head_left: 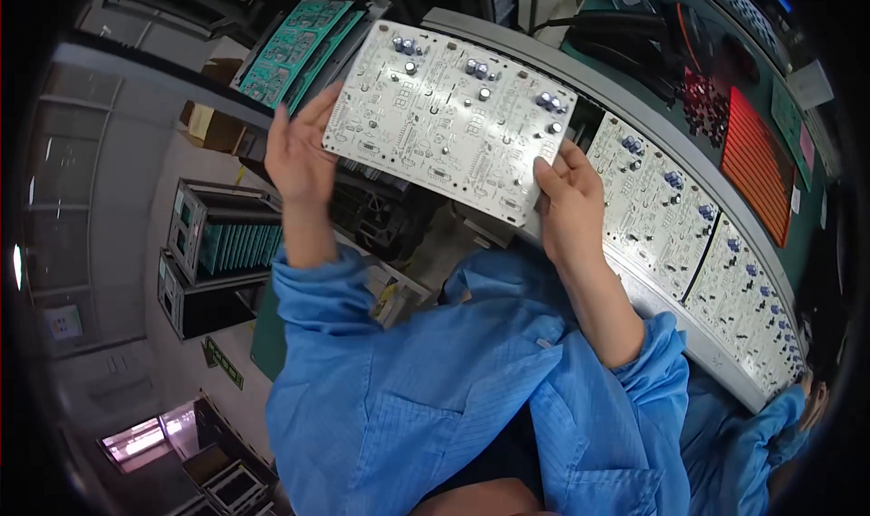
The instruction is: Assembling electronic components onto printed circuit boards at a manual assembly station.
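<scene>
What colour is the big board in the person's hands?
The circuit board is white; it shows best in the head view.

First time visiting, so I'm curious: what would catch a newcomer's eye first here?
The white circuit board at upper centre, between the left hand and right hand, stands out first. Next come similar white boards lined up at right, and a ribbed orange-red panel beyond them.

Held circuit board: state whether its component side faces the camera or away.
Facing the camera: the circuit board shows its white printed face, with dark cylindrical components standing on it.
</scene>
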`<state>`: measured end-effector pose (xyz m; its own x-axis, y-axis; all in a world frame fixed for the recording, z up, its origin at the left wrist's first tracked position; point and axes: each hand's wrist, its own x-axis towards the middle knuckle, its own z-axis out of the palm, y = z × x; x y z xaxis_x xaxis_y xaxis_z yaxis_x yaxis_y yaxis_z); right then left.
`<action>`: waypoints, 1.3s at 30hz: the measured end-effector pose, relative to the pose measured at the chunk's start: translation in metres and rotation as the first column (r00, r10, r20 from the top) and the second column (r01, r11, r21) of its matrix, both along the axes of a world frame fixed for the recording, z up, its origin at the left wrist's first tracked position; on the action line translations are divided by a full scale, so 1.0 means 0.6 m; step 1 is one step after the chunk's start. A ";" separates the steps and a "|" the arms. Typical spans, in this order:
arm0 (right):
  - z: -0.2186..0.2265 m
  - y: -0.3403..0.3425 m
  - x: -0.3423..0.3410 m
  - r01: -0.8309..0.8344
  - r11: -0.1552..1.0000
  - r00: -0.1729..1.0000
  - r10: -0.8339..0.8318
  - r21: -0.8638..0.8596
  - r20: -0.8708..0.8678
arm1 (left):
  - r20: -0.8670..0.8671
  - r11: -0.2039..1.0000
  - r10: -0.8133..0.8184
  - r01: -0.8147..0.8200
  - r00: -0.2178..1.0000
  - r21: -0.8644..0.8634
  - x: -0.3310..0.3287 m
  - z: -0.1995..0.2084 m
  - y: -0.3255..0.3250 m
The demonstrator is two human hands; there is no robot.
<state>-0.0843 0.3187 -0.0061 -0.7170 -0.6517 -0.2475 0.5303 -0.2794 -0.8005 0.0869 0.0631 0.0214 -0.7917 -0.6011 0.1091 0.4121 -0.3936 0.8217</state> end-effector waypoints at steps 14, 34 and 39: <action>-0.053 -0.058 -0.043 0.115 0.955 0.993 -0.114 0.273 -0.018 | 0.610 0.956 0.046 0.142 0.791 -0.256 -0.146 -0.054 -0.064; -0.010 -0.027 0.037 0.528 0.775 0.313 0.202 0.347 -0.928 | 0.608 0.749 0.428 0.114 0.668 -0.652 -0.174 -0.078 -0.050; 0.043 -0.003 0.045 0.369 0.929 0.248 -0.121 -0.022 -0.961 | 0.702 0.632 0.346 0.399 0.623 -0.665 -0.172 -0.105 -0.092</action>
